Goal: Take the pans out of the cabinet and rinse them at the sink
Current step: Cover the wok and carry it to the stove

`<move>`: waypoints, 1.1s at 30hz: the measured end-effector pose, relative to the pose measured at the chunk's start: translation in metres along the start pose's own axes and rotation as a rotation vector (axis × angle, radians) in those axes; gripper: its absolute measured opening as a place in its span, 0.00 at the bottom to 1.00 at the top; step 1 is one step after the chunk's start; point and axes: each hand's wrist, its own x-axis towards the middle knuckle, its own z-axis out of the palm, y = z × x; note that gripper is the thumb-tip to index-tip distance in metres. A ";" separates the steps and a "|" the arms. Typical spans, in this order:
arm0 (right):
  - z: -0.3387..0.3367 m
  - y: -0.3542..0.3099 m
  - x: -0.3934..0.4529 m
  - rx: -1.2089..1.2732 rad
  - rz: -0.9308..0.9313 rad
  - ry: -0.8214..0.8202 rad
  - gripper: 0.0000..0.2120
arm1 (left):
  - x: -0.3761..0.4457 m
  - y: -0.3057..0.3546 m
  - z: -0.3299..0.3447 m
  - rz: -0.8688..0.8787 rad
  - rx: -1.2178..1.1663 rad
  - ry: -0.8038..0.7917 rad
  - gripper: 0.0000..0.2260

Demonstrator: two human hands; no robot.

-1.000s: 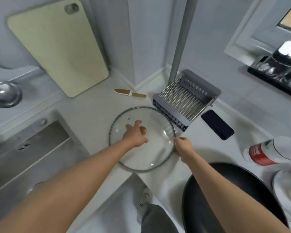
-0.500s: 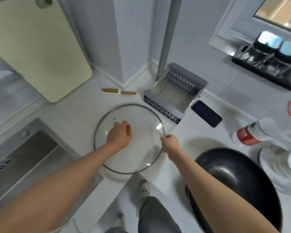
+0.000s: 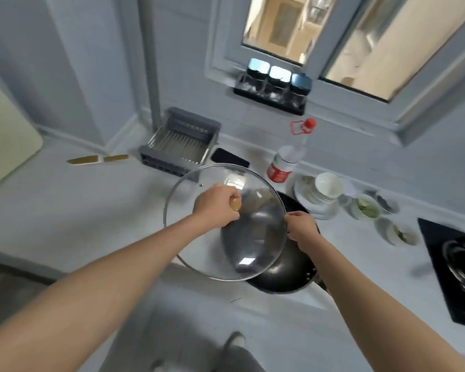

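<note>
A round glass lid (image 3: 255, 253) with a metal rim is held in the air over the white counter, tilted, partly above a black wok (image 3: 287, 272). My left hand (image 3: 215, 208) is closed around the lid's wooden knob (image 3: 47, 203). My right hand (image 3: 301, 228) pinches the lid's right rim. The wok sits on the counter at its front edge, its left half seen through the glass. The sink is out of view.
A grey dish rack (image 3: 180, 146), a knife (image 3: 97, 159) and a dark phone (image 3: 228, 157) lie at the back of the counter. A red-labelled bottle (image 3: 282, 165), stacked white bowls (image 3: 322, 194), small dishes (image 3: 368, 208) and a black stove (image 3: 457, 261) stand to the right.
The lid has been lifted off the counter and carried right, now partly over the wok. My left hand closed on the knob. The view swung right, away from the sink.
</note>
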 end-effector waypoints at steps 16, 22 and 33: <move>-0.115 0.098 0.099 -0.043 0.061 -0.048 0.03 | 0.041 0.111 0.135 -0.075 0.084 -0.130 0.15; -0.107 0.100 0.113 -0.087 0.004 -0.088 0.05 | 0.042 0.108 0.140 -0.139 0.152 -0.145 0.15; -0.110 0.101 0.119 -0.051 0.023 -0.146 0.05 | 0.046 0.111 0.143 -0.156 0.166 -0.229 0.16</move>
